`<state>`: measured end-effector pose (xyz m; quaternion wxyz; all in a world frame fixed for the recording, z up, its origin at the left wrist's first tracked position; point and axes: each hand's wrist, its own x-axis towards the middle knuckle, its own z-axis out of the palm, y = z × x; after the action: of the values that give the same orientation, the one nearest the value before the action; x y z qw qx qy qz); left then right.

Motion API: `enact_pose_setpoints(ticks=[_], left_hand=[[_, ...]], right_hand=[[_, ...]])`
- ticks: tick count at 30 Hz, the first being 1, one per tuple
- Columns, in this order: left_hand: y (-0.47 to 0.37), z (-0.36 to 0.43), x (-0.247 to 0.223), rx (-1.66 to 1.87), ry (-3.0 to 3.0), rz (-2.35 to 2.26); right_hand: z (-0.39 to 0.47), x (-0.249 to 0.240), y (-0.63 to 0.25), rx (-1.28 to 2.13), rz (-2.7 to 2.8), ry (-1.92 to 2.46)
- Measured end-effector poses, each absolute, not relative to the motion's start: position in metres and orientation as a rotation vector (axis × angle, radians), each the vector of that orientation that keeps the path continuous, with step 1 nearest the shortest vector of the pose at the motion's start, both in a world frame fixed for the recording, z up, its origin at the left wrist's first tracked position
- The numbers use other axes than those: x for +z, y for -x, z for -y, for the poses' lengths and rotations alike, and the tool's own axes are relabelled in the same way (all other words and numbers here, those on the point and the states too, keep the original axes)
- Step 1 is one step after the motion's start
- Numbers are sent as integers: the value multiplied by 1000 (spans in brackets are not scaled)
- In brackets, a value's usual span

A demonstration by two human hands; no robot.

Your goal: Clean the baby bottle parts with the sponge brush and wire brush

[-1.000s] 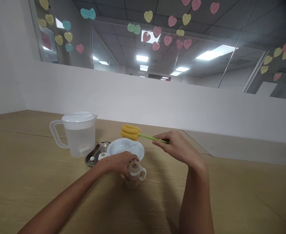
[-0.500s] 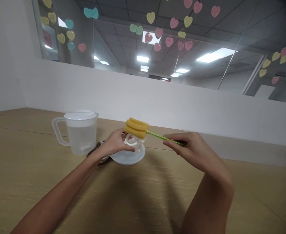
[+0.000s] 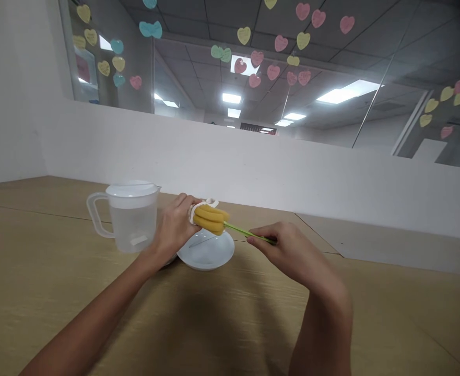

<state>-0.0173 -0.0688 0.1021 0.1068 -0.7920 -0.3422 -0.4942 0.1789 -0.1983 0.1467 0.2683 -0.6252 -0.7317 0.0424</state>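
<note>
My left hand (image 3: 177,222) is wrapped around a small cup (image 3: 192,213) tipped on its side, its mouth facing right. The cup's pale handle (image 3: 213,202) sticks out at the top, while most of its body is hidden by my fingers. My right hand (image 3: 279,243) pinches the thin green handle of a sponge brush (image 3: 210,218). The brush's yellow ridged sponge head is at the cup's mouth, its left end apparently just inside the rim. Below both sits a white dish (image 3: 206,255) on the table.
A translucent lidded plastic pitcher (image 3: 132,219) stands left of my left hand. Partly hidden under my left wrist is a dark, shiny object (image 3: 170,260). The wooden table (image 3: 230,318) runs back to a white wall (image 3: 230,162) below a window with heart-shaped notes.
My left hand has lifted the cup from above the dish and tipped it toward the right. My right hand has moved left and down, bringing the sponge head to the cup's mouth.
</note>
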Motion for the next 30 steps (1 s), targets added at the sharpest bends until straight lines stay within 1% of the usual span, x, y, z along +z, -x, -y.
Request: enact_pose_setpoints(ticks=[5,10,12,24,30], left_hand=[[18,70,100,-1287,2249,976],[23,68,104,-1237,2188,1003],[28,68,107,-1230,2145,1013],[33,73,112,-1101,2075,980],[30,72,110,-1043,2082,969]], right_hand=[[202,145,-169,66,1963,1753],[206,145,-141,-231,1996,1811],[207,145,-129,-291,1995,1863],[205,140,-108,-323,1964,2012],[206,131,-105,-401,1952,1944]])
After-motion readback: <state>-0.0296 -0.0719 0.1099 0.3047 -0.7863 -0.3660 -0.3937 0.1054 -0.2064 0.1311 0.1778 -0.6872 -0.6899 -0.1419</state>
